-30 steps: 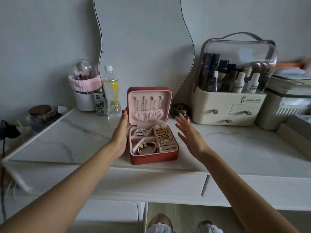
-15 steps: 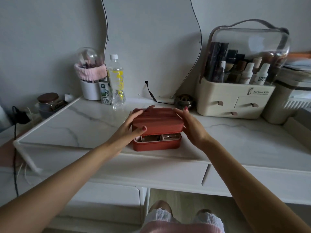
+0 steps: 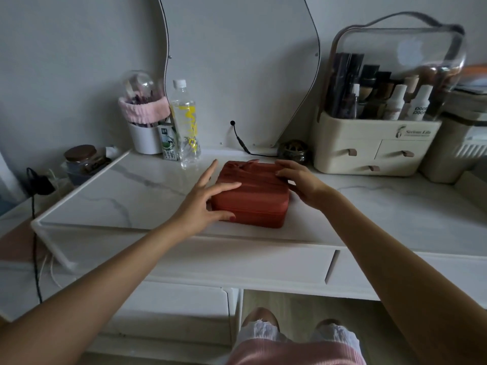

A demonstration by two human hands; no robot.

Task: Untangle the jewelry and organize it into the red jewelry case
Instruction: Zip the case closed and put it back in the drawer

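Observation:
The red jewelry case (image 3: 253,196) lies closed on the white marble tabletop (image 3: 147,196), near its front edge. No jewelry shows; it is hidden inside the case. My left hand (image 3: 205,201) rests against the case's left side, fingers spread straight over the lid's left edge and thumb along the front. My right hand (image 3: 300,180) lies on the lid's right edge, fingers extended toward the back.
Behind the case stand a water bottle (image 3: 185,122), a milk carton (image 3: 168,143), a white cup with a pink band (image 3: 145,122) and a small dark jar (image 3: 292,151). A cream cosmetics organizer (image 3: 379,127) stands at the right. A black cable (image 3: 241,143) hangs from the mirror.
The case stood open with jewelry visible; both hands folded the lid down, and it is now fully closed under them.

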